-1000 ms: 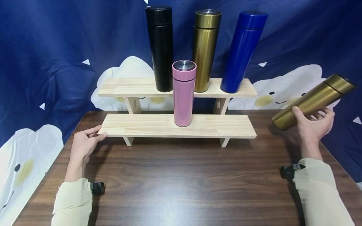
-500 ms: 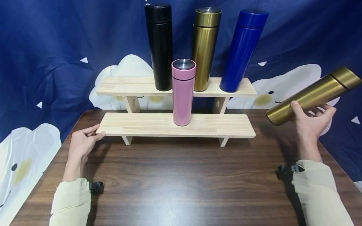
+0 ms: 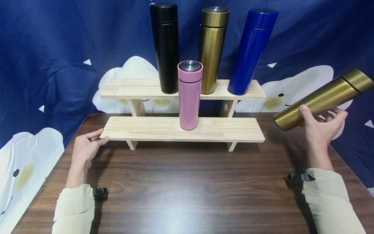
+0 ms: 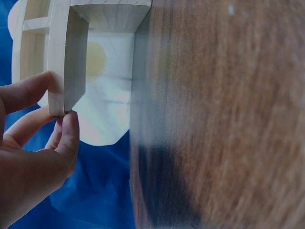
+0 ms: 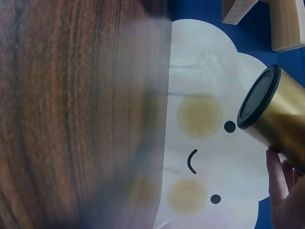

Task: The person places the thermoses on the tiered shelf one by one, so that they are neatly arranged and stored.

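At the right, my right hand (image 3: 322, 135) grips a gold thermos flask (image 3: 321, 99) near its lower half, off the table and tilted with its lid up to the right. Its black-rimmed base faces the right wrist view, where the flask (image 5: 288, 121) is partly cut off. My left hand (image 3: 84, 148) pinches the left end of the lower board of a two-tier wooden shelf (image 3: 140, 128); in the left wrist view, thumb and fingers lie on either side of that board (image 4: 57, 93). A pink thermos (image 3: 189, 100) stands upright on the lower tier.
On the upper tier stand a black thermos (image 3: 166, 52), another gold thermos (image 3: 212, 58), partly behind the pink one, and a blue thermos (image 3: 251, 55). The shelf is on a brown wooden table (image 3: 181, 182). A blue curtain (image 3: 70, 39) with white clouds hangs behind.
The gold thermos in my right hand has shifted slightly left and tilted flatter, mostly in the first half second. My left hand stays at the shelf's end.
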Available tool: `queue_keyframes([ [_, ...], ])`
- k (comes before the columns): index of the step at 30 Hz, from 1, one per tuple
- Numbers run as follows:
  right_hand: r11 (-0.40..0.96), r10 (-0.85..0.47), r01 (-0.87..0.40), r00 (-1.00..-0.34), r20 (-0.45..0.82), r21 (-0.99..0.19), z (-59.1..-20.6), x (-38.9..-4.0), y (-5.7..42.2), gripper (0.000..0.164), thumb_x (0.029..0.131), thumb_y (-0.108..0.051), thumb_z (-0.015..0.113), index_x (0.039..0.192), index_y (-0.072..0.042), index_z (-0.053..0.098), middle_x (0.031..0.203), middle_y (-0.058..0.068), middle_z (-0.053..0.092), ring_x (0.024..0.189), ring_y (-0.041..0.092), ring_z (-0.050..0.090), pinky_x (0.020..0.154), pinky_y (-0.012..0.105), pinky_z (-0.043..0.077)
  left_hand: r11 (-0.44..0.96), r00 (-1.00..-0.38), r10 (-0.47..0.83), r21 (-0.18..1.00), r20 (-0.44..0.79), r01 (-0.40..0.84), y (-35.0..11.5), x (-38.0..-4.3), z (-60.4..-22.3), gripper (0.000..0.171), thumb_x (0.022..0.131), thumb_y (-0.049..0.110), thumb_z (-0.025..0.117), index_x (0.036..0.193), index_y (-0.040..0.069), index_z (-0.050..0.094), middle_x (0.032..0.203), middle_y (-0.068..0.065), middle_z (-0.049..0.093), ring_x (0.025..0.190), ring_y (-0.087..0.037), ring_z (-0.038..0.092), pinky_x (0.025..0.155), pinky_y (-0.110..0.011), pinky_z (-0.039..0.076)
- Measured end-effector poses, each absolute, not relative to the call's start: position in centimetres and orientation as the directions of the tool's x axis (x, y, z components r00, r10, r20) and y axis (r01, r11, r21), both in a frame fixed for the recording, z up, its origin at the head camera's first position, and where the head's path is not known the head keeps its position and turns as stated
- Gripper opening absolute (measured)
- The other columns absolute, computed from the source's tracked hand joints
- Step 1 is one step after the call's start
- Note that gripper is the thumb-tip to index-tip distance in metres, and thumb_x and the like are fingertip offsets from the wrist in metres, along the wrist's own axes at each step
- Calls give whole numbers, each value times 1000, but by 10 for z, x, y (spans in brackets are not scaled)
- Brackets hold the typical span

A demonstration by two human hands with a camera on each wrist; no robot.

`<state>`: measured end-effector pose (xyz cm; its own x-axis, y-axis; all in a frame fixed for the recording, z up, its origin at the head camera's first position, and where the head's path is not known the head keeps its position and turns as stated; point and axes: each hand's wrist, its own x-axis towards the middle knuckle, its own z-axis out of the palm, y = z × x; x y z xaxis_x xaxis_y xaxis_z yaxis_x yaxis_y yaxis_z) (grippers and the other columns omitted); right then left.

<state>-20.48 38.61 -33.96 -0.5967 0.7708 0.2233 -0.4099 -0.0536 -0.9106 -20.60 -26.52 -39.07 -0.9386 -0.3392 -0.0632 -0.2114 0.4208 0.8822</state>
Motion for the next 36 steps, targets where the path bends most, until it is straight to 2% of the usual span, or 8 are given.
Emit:
queue_keyframes([
  [6,-86,752,-405,-625,207,-910,-340,-204,384,75,70,2,89,127,-16,44,114,10,56,86,16,62,50,20,53,417,-938,-341,884,-63,-211,-266,-204,-391,58,91,18,76,144,6,56,144,-15,53,135,-25,49,107,-33,42],
  [13,-114,747,-435,-630,211,-893,-339,-203,379,75,70,5,88,127,-16,44,111,11,60,85,17,63,51,22,54,410,-938,-341,889,-56,-202,-266,-204,-392,57,92,16,76,144,6,56,144,-15,54,134,-25,50,100,-24,44],
  [16,-117,745,-448,-630,220,-886,-338,-203,377,75,69,6,88,127,-15,44,109,11,61,84,18,63,51,22,55,411,-939,-341,889,-55,-201,-266,-204,-392,56,92,16,76,144,6,56,143,-15,54,133,-25,50,100,-24,44],
  [23,-87,744,-492,-611,272,-866,-339,-203,373,73,69,5,89,125,-12,45,102,12,68,79,17,66,55,21,55,406,-938,-340,888,-73,-216,-265,-204,-392,57,92,17,75,145,6,55,144,-18,53,134,-27,49,108,-37,42],
  [28,-16,745,-496,-585,321,-868,-339,-202,370,70,69,4,89,124,-11,48,99,11,70,80,17,66,61,18,54,407,-938,-338,887,-77,-219,-265,-204,-392,57,93,18,75,145,6,55,143,-19,54,133,-27,50,107,-35,43],
  [36,-21,738,-474,-601,306,-880,-334,-200,365,69,71,1,88,125,-13,47,103,12,70,85,18,67,60,19,54,410,-939,-336,887,-70,-213,-264,-205,-390,56,93,17,75,144,5,56,142,-19,54,134,-27,50,107,-35,43],
])
